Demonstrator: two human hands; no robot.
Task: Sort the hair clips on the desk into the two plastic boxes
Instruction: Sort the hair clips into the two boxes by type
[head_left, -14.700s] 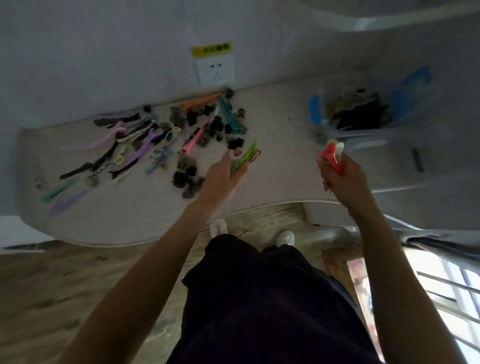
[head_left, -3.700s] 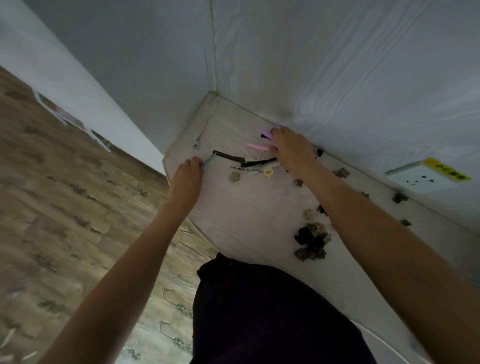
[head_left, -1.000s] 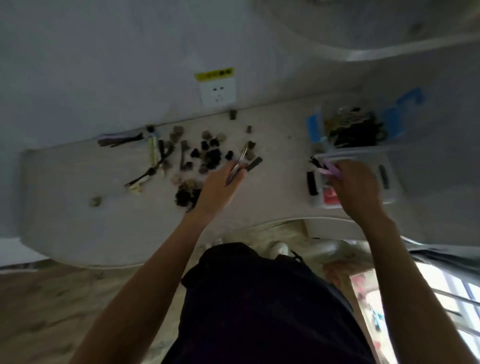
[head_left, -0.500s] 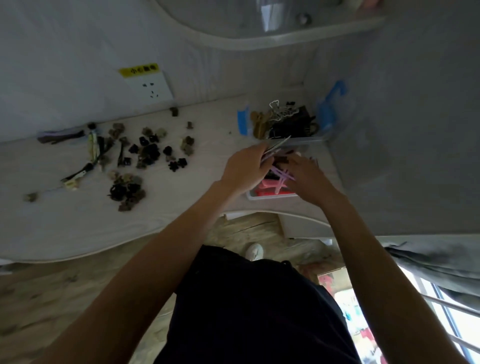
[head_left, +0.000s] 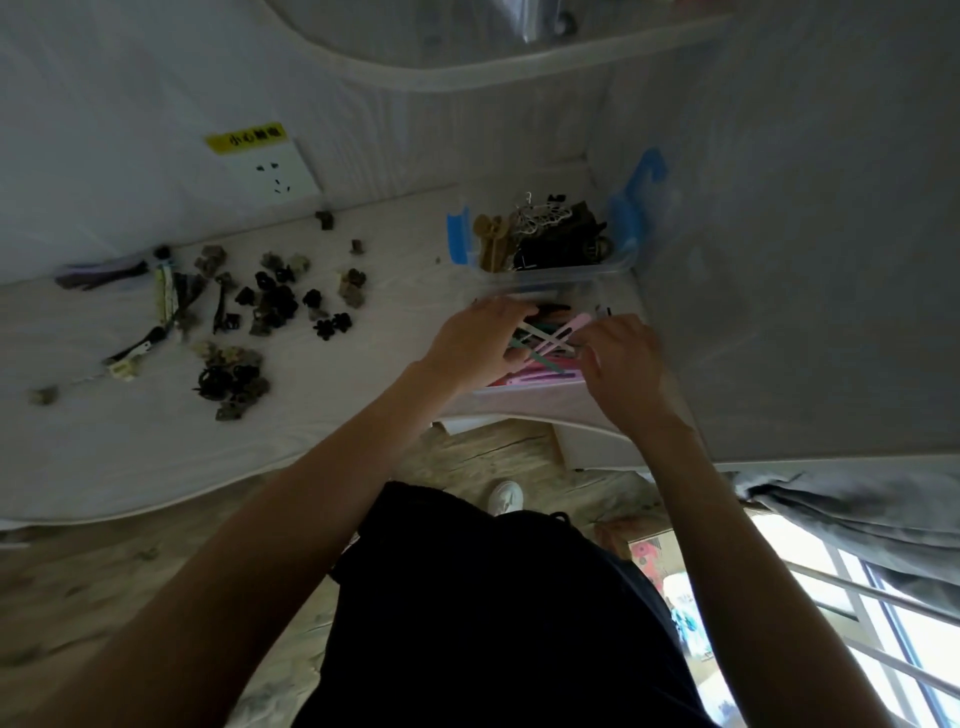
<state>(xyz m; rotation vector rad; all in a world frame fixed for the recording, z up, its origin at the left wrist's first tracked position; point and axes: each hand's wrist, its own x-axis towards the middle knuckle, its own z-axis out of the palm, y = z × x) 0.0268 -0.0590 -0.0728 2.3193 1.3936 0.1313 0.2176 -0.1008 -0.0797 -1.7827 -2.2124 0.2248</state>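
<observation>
Head view: both hands over near box (head_left: 524, 397), left hand (head_left: 480, 345) fingers pinching long clips (head_left: 550, 338), right hand (head_left: 621, 364) fingers loosely apart; long ones go here, claw clips (head_left: 275, 306) go far box (head_left: 618, 267).

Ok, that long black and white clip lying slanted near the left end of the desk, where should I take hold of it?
Probably best pinch the long clip across its narrow middle, coming straight down from above. It lies flat on the desk, slanting from lower left to upper right, so thumb and finger can close on its two long sides. Other clips crowd its upper end; the lower end looks freer.
</observation>
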